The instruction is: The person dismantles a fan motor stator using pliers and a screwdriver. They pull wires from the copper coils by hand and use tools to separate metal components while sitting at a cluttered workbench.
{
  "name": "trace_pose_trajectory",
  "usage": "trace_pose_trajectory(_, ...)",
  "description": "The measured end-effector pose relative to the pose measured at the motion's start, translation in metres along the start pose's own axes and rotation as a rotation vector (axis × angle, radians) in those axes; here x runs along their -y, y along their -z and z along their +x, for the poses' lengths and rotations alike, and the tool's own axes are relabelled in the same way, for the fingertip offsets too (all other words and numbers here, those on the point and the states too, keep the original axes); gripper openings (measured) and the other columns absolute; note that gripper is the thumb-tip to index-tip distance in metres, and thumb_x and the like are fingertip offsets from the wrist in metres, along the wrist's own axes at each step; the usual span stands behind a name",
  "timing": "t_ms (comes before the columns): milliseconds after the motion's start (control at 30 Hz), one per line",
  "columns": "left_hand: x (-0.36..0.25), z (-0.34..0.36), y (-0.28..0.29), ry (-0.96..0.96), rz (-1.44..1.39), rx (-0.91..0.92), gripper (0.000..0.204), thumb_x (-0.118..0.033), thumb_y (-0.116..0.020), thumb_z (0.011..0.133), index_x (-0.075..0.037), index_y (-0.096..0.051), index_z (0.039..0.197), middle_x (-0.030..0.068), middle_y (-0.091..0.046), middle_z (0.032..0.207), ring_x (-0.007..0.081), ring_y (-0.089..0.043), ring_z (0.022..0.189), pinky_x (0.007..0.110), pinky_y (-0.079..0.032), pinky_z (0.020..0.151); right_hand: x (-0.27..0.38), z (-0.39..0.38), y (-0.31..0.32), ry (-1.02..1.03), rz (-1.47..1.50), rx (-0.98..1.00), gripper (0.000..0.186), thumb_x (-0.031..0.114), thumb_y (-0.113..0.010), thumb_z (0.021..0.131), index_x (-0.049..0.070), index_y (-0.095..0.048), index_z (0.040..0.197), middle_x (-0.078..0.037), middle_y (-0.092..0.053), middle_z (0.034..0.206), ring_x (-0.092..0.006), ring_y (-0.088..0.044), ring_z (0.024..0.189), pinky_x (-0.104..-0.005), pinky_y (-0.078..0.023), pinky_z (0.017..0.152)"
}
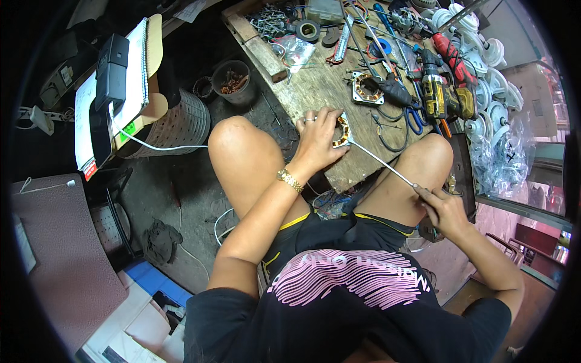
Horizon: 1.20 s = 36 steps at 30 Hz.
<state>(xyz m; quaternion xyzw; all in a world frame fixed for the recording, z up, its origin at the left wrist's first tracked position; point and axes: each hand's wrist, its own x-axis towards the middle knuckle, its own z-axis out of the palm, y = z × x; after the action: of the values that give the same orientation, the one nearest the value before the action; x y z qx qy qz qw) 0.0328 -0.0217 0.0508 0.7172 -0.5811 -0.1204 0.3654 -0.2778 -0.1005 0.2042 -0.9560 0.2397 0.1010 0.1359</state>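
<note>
At near edge of wooden bench [315, 91] | left hand [318, 139] clamped over motor stator [342, 131], holds it down | right hand [439, 206] fingers pinched on thin metal rod [381, 162], tip at stator | stator prob. heavy, stiff; copper windings fragile – grip steel rim.

- The person sits with both knees raised and spread, bare thighs angled outward, torso bent forward.
- The left arm reaches forward between the knees, elbow bent a little, forearm running up and to the right.
- A gold-coloured band sits on the left wrist.
- The left hand [319, 136] lies palm down with its fingers curled over and pressing down, a ring on one finger.
- The right arm is tucked close to the body, elbow bent sharply out at the side, forearm angling up and inward.
- The right hand [443, 209] hovers beside the right thigh, fingers pinched tightly together, thumb against forefinger.
- The two hands are well apart, the left further forward than the right.
</note>
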Motion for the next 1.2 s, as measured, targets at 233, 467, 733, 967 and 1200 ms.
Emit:
trace_pose_trajectory(233,0.001,0.003,0.005,0.053,0.111,0.049,0.081,-0.027,-0.085,0.057,-0.013,-0.05,0.129,0.0079,-0.051,0.123,0.0322,-0.046,0.112,0.054,-0.034,0.088,0.01,-0.002,-0.004,-0.038,0.142,-0.099,0.044,0.011,-0.064,0.085,0.017,-0.06,0.128,-0.01,-0.066,0.08,-0.029,-0.066,0.066,-0.0385,-0.053,0.06)
trace_pose_trajectory(467,0.001,0.002,0.004,0.014,0.076,0.028,0.082,-0.027,-0.085,0.056,-0.013,-0.05,0.129,0.008,-0.051,0.123,0.0331,-0.046,0.11,0.055,-0.036,0.088,0.004,0.03,0.067,0.088,-0.252,0.118,0.047,0.012,-0.065,0.079,0.019,-0.062,0.125,-0.014,-0.062,0.071,-0.0327,-0.062,0.059,-0.0422,-0.05,0.055)
trace_pose_trajectory(733,0.009,0.004,0.003,-0.011,0.102,0.053,0.087,-0.032,-0.086,0.056,-0.012,-0.047,0.131,0.0092,-0.048,0.124,0.0362,-0.043,0.114,0.058,-0.035,0.09,-0.003,0.005,-0.004,-0.056,0.251,0.072,0.045,0.012,-0.063,0.086,0.015,-0.057,0.131,-0.019,-0.067,0.087,-0.0388,-0.064,0.075,-0.0443,-0.051,0.069)
trace_pose_trajectory(967,0.004,0.008,0.007,0.0,0.121,0.056,0.09,-0.033,-0.084,0.058,-0.011,-0.044,0.135,0.0106,-0.051,0.124,0.0332,-0.045,0.118,0.055,-0.033,0.095,0.004,-0.004,-0.014,-0.106,0.348,-0.016,0.043,0.016,-0.061,0.087,0.017,-0.057,0.13,-0.02,-0.067,0.084,-0.0385,-0.064,0.074,-0.0452,-0.05,0.068)
trace_pose_trajectory(1200,0.015,-0.007,0.02,0.229,-0.548,-0.319,0.064,-0.038,-0.068,0.083,-0.009,-0.046,0.135,0.0127,-0.06,0.115,0.0231,-0.06,0.1,0.039,-0.049,0.089,0.028,-0.03,0.087,-0.087,0.314,-0.449,0.037,0.004,-0.054,0.086,-0.002,-0.058,0.122,-0.019,-0.069,0.097,-0.0313,-0.068,0.087,-0.0367,-0.05,0.082)
